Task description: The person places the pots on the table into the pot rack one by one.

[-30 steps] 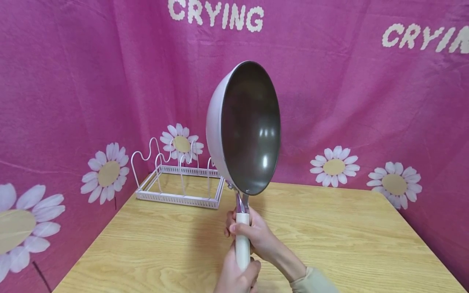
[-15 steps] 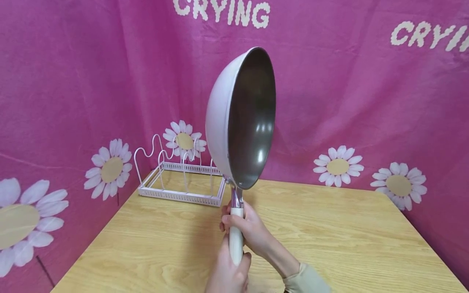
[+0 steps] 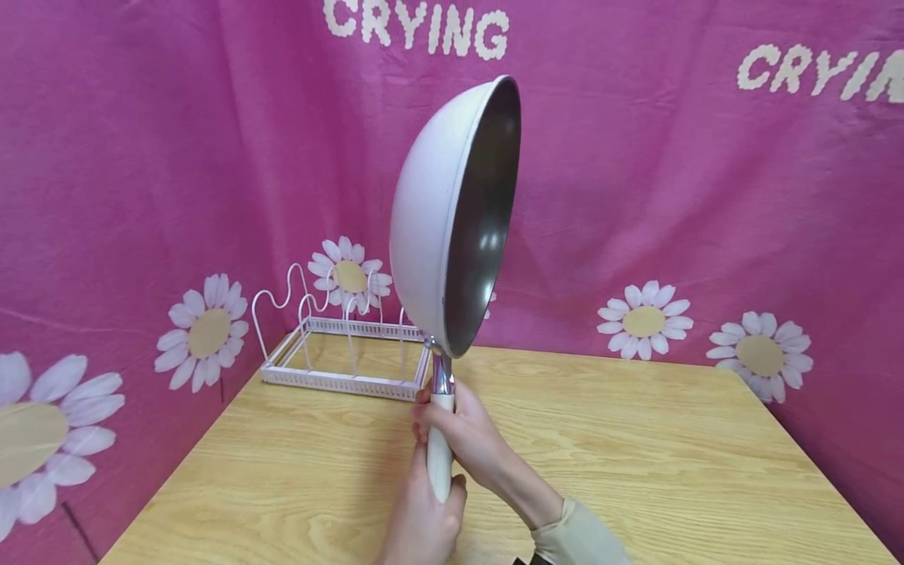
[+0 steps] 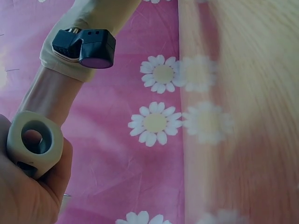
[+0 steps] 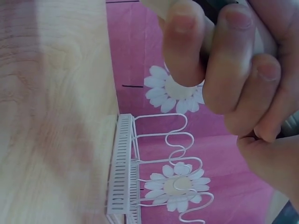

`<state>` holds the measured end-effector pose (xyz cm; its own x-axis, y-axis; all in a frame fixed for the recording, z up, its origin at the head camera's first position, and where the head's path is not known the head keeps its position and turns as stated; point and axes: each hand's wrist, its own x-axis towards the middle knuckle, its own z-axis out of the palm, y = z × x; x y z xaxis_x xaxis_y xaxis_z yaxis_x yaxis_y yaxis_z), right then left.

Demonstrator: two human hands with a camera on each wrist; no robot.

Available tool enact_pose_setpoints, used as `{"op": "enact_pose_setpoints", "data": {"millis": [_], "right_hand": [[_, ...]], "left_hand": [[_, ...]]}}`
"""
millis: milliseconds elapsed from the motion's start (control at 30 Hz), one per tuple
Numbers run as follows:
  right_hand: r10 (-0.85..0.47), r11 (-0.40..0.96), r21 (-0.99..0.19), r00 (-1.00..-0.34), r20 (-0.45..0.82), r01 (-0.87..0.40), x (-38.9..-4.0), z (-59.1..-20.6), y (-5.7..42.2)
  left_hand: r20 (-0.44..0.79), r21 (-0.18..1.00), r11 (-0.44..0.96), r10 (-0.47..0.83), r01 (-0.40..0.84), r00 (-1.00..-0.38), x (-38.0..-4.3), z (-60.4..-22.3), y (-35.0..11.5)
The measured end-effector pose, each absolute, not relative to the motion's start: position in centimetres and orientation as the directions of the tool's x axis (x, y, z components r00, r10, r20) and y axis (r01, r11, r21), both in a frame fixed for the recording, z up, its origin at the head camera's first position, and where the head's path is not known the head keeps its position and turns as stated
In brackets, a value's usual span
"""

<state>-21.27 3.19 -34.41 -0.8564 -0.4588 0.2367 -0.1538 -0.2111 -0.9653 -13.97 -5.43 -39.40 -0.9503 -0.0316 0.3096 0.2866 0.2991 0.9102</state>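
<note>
White pan [image 3: 427,212]: leaning slightly, handle [image 3: 440,455] lowermost, mostly right of the rack [image 3: 339,382].
Left hand [image 3: 424,510]: gripping the handle's end, in front of the rack.
Right hand [image 3: 469,435]: gripping higher, nearer the rack.
Handle: ideally, both hands should be turning together.

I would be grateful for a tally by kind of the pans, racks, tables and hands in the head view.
Pan: 1
Rack: 1
Table: 1
Left hand and right hand: 2
Total: 5
</note>
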Motion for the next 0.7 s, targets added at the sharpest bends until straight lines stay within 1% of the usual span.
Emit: {"op": "enact_pose_setpoints", "data": {"millis": [233,467,700], "right_hand": [[-0.457,-0.208,-0.964,-0.855,0.244,-0.164,-21.2,-33.8,2.1],[-0.456,-0.166,-0.968,-0.855,0.247,-0.190,-21.2,-33.1,1.1],[-0.460,-0.135,-0.965,-0.848,0.264,-0.227,-21.5,-32.5,0.1]], "left_hand": [[0.294,0.913,0.322,-0.089,0.251,-0.952,-13.9,-38.9,-5.9],[0.176,0.968,0.195,-0.076,0.159,-0.981,-13.9,-38.4,-6.8],[0.191,0.962,0.219,-0.101,0.166,-0.976,-14.0,-38.1,-7.4]]}}
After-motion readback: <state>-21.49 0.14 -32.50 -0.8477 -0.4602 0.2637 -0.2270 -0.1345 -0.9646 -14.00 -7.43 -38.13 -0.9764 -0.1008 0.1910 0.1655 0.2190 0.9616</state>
